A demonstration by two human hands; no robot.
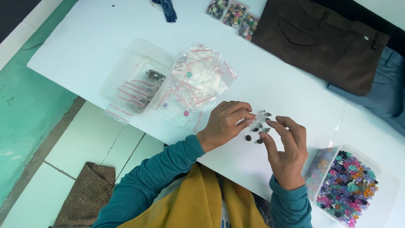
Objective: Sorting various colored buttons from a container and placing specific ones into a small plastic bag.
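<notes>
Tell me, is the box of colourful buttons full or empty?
Full. The clear box is heaped with colourful buttons nearly up to its rim.

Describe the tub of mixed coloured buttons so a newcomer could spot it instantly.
Start at the white table and go to its near right corner, past the right hand. There sits a clear plastic tub heaped with pink, purple, teal and orange buttons; the other tub, far left, holds only small zip bags.

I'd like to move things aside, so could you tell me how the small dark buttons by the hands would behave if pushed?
The small dark buttons look light and loose, so they would probably scatter. On the smooth white table they would likely slide easily.
</notes>
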